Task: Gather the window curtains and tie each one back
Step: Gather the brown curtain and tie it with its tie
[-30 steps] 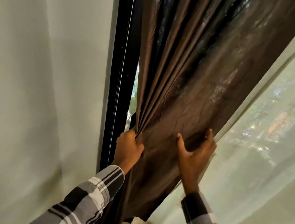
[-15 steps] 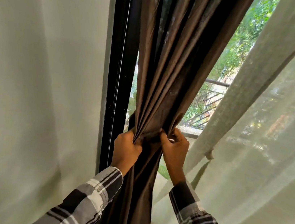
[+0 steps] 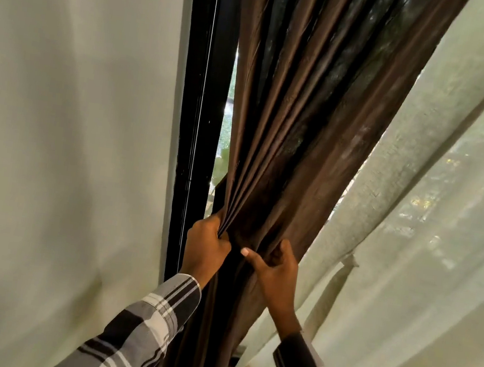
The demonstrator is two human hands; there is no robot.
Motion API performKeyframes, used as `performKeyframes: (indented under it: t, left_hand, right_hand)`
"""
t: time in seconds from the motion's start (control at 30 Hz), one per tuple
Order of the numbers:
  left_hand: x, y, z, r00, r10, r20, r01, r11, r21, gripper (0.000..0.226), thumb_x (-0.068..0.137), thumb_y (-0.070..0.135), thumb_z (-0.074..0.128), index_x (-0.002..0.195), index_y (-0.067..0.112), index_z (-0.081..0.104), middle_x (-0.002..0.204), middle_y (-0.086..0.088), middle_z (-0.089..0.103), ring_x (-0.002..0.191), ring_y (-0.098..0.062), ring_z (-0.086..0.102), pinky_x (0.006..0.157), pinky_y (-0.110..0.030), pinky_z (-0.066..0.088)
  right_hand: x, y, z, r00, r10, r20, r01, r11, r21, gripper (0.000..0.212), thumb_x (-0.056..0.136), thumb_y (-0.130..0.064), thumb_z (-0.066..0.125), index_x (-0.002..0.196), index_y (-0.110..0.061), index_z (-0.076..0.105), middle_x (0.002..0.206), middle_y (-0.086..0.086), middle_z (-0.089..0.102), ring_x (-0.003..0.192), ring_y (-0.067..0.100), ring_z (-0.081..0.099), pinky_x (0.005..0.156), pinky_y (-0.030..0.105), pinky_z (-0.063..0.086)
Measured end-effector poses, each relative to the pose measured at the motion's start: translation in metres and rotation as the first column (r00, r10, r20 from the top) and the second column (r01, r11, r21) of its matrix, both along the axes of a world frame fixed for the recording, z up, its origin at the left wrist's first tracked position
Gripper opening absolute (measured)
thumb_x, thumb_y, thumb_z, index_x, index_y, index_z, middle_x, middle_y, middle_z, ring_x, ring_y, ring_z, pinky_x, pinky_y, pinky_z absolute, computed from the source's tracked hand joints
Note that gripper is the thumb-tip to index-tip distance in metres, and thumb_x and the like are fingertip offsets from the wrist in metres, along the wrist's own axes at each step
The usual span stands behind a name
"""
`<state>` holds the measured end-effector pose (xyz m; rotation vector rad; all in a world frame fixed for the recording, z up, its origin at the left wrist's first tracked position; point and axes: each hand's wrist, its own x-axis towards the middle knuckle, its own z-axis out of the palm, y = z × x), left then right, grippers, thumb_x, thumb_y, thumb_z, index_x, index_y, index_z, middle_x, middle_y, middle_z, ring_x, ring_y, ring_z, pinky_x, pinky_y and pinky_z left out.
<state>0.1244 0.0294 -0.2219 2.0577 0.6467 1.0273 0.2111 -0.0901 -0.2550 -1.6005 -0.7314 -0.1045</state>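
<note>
A dark brown curtain (image 3: 299,123) hangs in the middle of the view, bunched into folds that narrow toward my hands. My left hand (image 3: 205,248) is fisted around the gathered pleats at the curtain's left edge. Just to the right, my right hand (image 3: 275,269) grips more of the brown cloth, thumb pointing left and fingers tucked into the folds. Below my hands the brown curtain falls straight down between my plaid sleeves. No tie-back is visible.
A pale sheer curtain (image 3: 433,229) slants down the right side, partly behind the brown one. A black window frame (image 3: 198,121) stands left of the curtain, with a plain pale wall (image 3: 63,142) beyond it. A sliver of window shows greenery outside.
My right hand swept the loose brown cloth leftward toward my left hand, then regripped the bundle. The curtain went from spread wide to gathered. My left hand stayed in place.
</note>
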Motion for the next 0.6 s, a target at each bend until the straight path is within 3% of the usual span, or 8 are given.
performKeyframes:
  t: [0.07, 0.2, 0.27, 0.33, 0.4, 0.5, 0.6]
  left_hand:
    - [0.000, 0.006, -0.002, 0.999, 0.030, -0.027, -0.030, 1.000, 0.001, 0.021, 0.079, -0.006, 0.061, 0.099, 0.000, 0.066, 0.061, 0.010, 0.052, 0.049, -0.002, 0.049, 0.044, -0.006, 0.037]
    - [0.002, 0.010, -0.004, 0.997, 0.057, -0.049, -0.057, 0.998, 0.001, 0.012, 0.079, -0.006, 0.060, 0.090, -0.001, 0.065, 0.059, 0.011, 0.047, 0.046, -0.004, 0.047, 0.042, -0.010, 0.033]
    - [0.004, 0.007, -0.004, 0.998, 0.045, -0.051, -0.044, 0.999, 0.017, 0.010, 0.080, -0.004, 0.060, 0.089, 0.001, 0.064, 0.059, 0.008, 0.048, 0.045, -0.005, 0.046, 0.044, -0.012, 0.034]
    - [0.006, 0.005, -0.004, 0.999, 0.030, -0.044, -0.030, 0.999, 0.016, 0.010, 0.079, -0.003, 0.060, 0.086, 0.003, 0.063, 0.057, 0.007, 0.049, 0.045, -0.007, 0.046, 0.044, -0.019, 0.038]
    - [0.007, 0.003, -0.005, 0.999, 0.023, -0.039, -0.023, 1.000, 0.011, 0.007, 0.079, -0.002, 0.061, 0.079, 0.005, 0.060, 0.056, 0.008, 0.048, 0.045, -0.009, 0.047, 0.046, -0.022, 0.039]
    - [0.007, 0.003, -0.007, 1.000, 0.010, -0.029, -0.010, 1.000, 0.006, 0.007, 0.080, 0.000, 0.062, 0.077, 0.006, 0.060, 0.056, 0.008, 0.048, 0.046, -0.007, 0.047, 0.048, -0.020, 0.038]
    - [0.007, 0.003, -0.007, 1.000, 0.009, -0.004, -0.008, 1.000, 0.020, 0.007, 0.081, -0.002, 0.062, 0.079, 0.005, 0.061, 0.058, 0.012, 0.047, 0.046, -0.006, 0.046, 0.047, -0.011, 0.035]
  right_hand:
    - [0.009, -0.009, 0.000, 1.000, 0.012, -0.002, -0.012, 1.000, -0.017, 0.031, 0.069, -0.009, 0.087, 0.081, -0.019, 0.061, 0.072, -0.022, 0.067, 0.064, -0.005, 0.061, 0.061, 0.009, 0.046]
    - [0.020, -0.021, -0.006, 0.998, -0.056, 0.006, 0.056, 0.998, 0.000, 0.021, 0.075, -0.013, 0.083, 0.092, -0.006, 0.072, 0.083, -0.006, 0.074, 0.076, 0.003, 0.068, 0.070, 0.017, 0.053]
    - [0.016, -0.021, -0.008, 0.990, -0.127, 0.061, 0.128, 0.992, 0.001, 0.015, 0.079, -0.014, 0.081, 0.076, -0.012, 0.066, 0.073, -0.001, 0.065, 0.067, 0.004, 0.061, 0.063, 0.016, 0.047]
    - [0.011, -0.017, -0.010, 0.981, -0.177, 0.082, 0.174, 0.984, 0.039, 0.024, 0.079, -0.014, 0.081, 0.073, -0.023, 0.059, 0.072, -0.003, 0.060, 0.067, 0.005, 0.059, 0.061, 0.018, 0.047]
    - [0.002, -0.013, -0.006, 0.983, -0.180, 0.048, 0.176, 0.982, 0.069, 0.023, 0.078, -0.022, 0.083, 0.088, -0.021, 0.063, 0.084, -0.007, 0.067, 0.077, 0.003, 0.066, 0.066, 0.020, 0.054]
    - [-0.003, -0.006, 0.004, 0.977, -0.213, -0.023, 0.214, 0.972, 0.097, 0.044, 0.077, -0.029, 0.084, 0.111, -0.015, 0.060, 0.095, -0.015, 0.069, 0.079, -0.004, 0.067, 0.069, 0.011, 0.054]
    - [-0.003, 0.000, 0.007, 0.961, -0.266, 0.077, 0.261, 0.963, 0.061, 0.017, 0.085, -0.022, 0.076, 0.092, -0.012, 0.066, 0.078, -0.012, 0.067, 0.066, 0.001, 0.064, 0.061, 0.014, 0.052]
